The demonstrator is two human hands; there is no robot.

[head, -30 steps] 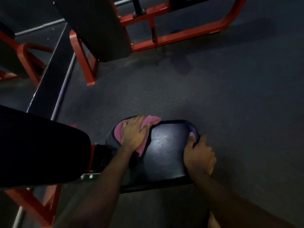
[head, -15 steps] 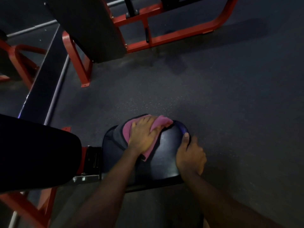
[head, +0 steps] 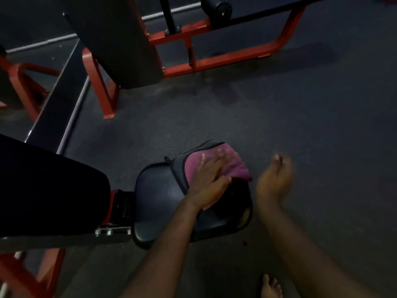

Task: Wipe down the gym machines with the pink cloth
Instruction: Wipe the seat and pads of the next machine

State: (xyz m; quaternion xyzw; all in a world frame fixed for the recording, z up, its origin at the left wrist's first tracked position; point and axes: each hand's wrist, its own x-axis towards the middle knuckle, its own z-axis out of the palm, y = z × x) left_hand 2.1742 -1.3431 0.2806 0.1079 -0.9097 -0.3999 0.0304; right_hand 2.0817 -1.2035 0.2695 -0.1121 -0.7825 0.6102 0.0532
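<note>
Black seat point(head: 156, 190): right hand point(head: 274, 181) now off.

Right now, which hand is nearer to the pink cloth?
Left. The left hand presses flat on the pink cloth atop the seat pad. The right hand hangs to the cloth's right, not touching it, over the floor.

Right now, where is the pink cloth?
Head view, centre: the cloth lies on the seat pad's far right corner, pressed under the left hand.
</note>
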